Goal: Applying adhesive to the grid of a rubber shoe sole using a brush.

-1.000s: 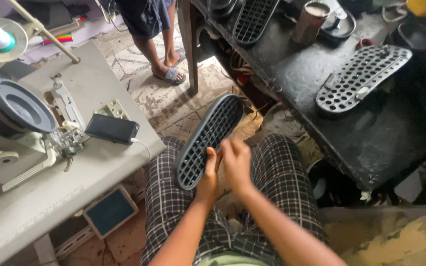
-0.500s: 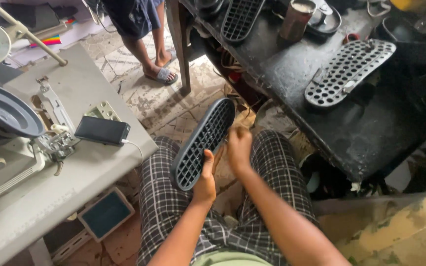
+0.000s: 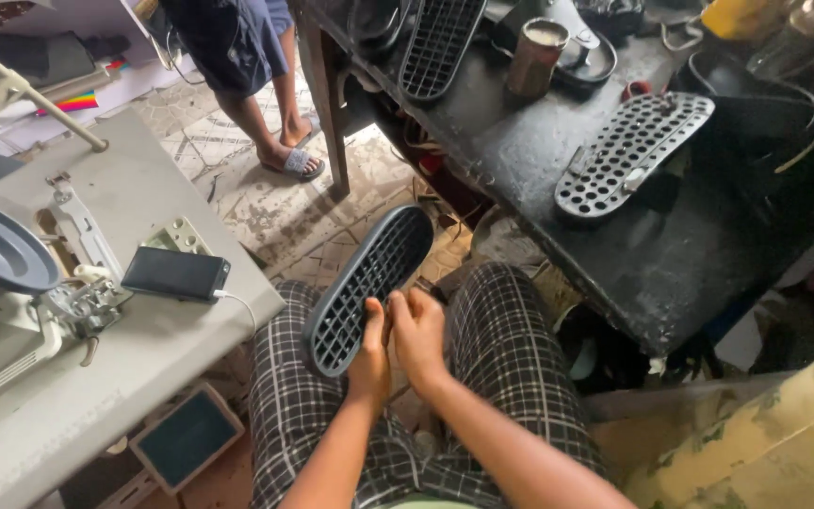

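- The black gridded sole is held tilted above the lap, its upper end stretching away from the hands.
- Its lower edge is gripped by the left hand.
- The right hand is pressed just beside, fingers curled at the sole's edge; the contact is hidden.

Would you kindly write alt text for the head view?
Both hands, left hand and right hand, hold a black gridded shoe sole above checked-trouser knees. A similar sole lies on the black workbench at right; a phone at left.
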